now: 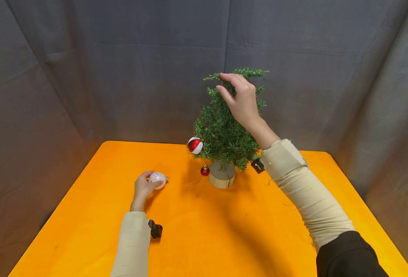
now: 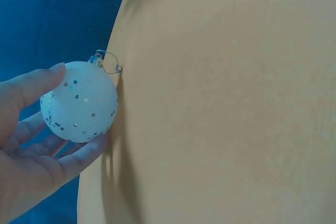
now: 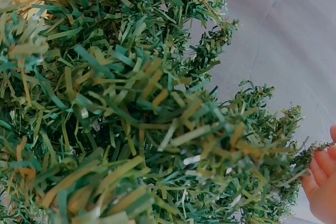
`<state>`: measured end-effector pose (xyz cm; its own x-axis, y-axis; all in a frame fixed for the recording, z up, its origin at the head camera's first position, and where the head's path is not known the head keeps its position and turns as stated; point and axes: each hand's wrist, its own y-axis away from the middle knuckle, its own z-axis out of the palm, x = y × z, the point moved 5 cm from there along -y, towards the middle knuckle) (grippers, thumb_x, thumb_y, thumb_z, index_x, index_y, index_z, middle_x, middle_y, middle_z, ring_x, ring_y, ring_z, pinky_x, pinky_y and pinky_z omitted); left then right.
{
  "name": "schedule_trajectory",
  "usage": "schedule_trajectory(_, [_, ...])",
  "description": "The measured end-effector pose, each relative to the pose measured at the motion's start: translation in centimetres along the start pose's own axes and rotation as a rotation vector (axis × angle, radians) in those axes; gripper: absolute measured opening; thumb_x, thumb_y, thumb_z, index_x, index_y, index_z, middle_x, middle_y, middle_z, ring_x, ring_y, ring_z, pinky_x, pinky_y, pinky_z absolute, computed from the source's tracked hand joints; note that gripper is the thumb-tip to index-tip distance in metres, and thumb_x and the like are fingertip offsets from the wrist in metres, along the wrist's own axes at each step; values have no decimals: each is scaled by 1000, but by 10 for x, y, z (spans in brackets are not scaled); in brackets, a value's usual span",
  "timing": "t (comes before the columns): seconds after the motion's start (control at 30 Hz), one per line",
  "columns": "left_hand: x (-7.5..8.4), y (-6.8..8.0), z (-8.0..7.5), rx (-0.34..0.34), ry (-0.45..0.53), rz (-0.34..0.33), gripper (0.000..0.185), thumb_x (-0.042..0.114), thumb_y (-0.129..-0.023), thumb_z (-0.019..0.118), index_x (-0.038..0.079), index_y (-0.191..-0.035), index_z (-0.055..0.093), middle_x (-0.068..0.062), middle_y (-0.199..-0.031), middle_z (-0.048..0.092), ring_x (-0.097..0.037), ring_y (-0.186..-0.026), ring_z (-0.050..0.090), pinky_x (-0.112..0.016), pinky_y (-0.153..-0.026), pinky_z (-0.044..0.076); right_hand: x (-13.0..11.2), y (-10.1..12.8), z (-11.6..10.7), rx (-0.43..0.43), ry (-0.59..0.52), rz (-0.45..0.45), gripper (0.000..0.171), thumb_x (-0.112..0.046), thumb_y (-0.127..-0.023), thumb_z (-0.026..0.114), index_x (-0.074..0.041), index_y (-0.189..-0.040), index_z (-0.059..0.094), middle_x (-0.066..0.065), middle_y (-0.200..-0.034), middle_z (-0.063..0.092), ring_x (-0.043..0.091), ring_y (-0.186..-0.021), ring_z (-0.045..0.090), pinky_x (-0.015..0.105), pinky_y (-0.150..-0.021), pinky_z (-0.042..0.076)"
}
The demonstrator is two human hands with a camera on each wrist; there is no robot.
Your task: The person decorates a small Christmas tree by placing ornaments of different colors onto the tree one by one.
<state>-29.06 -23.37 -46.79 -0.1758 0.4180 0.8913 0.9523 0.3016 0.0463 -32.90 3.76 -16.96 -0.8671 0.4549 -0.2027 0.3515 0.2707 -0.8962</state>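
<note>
In the left wrist view, my left hand point(image 2: 37, 145) holds a white Christmas bauble point(image 2: 79, 103) dotted with small specks, thumb on one side and fingers beneath. A silver cap with a wire hook tops the bauble. In the head view the left hand point(image 1: 143, 189) is over the left part of the table. My right hand point(image 1: 242, 100) is at the upper branches of a small artificial Christmas tree point(image 1: 224, 134), thumb and fingers apart. In the right wrist view, the right hand's fingertips point(image 3: 319, 166) touch a branch tip.
A red-and-white bauble point(image 1: 195, 145) hangs on the tree's left side, with a small red bauble point(image 1: 205, 170) below it. The tree has a round wooden base point(image 1: 221, 176) on the orange table point(image 1: 96, 215). Thin wire loops point(image 1: 306, 239) lie at right. Grey curtains point(image 1: 155, 69) surround the table.
</note>
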Motion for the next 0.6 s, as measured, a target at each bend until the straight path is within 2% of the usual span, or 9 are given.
schedule_trajectory(0.37, [1, 1, -3, 16, -3, 18, 52, 7, -81, 65, -10, -125, 42, -28, -123, 43, -39, -107, 43, -47, -92, 36, -1, -1, 0, -25, -3, 16, 27, -10, -85, 61, 6, -107, 62, 18, -105, 61, 25, -101, 55, 27, -90, 40])
schedule_trajectory(0.6, [9, 3, -8, 31, -3, 59, 53, 6, -81, 65, -11, -125, 42, -29, -123, 43, -40, -107, 44, -48, -90, 38, 0, -1, 0, -25, 1, 18, 27, -10, -85, 61, 6, -107, 62, 18, -104, 61, 25, -100, 56, 29, -88, 41])
